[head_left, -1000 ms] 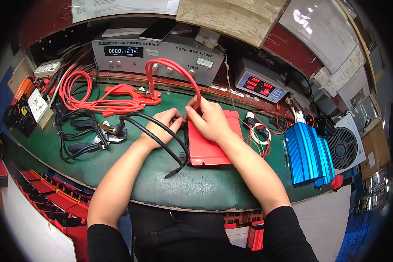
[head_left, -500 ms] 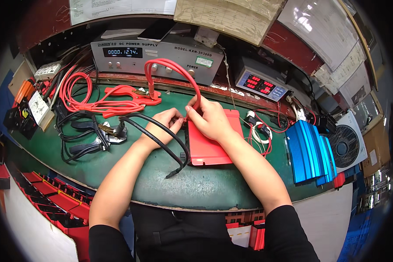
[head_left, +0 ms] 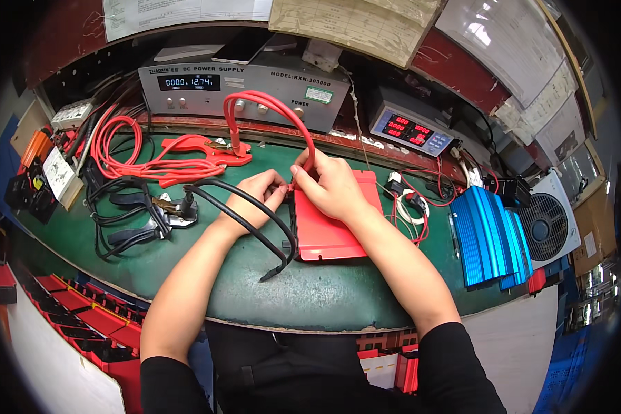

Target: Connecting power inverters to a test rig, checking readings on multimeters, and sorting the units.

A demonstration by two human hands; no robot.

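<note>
A flat red metal box (head_left: pixel 331 231) lies in front of me on the green bench. My right hand (head_left: pixel 330 185) rests over its upper left corner, fingers closed around the end of a thick red cable (head_left: pixel 283 105). That cable arches up and back to a red clamp (head_left: pixel 193 143). My left hand (head_left: pixel 254 199) pinches at the box's left end, next to the cable's end. What it holds there is too small and covered to name. Thick black cable (head_left: pixel 263 238) loops from a black-handled metal clamp (head_left: pixel 160 219) past my left hand to the box's left side.
Behind stand a grey power supply (head_left: pixel 255 93) and a smaller meter (head_left: pixel 412 127) with red digits. At right are blue finned housings (head_left: pixel 486 234) and a fan (head_left: pixel 546 221). Coiled red cables (head_left: pixel 117 155) lie at left. Thin wires and a white plug (head_left: pixel 395 185) lie right of the box.
The whole view has shifted slightly. Both hands keep nearly the same hold at the box's left end, and the cables lie as before.
</note>
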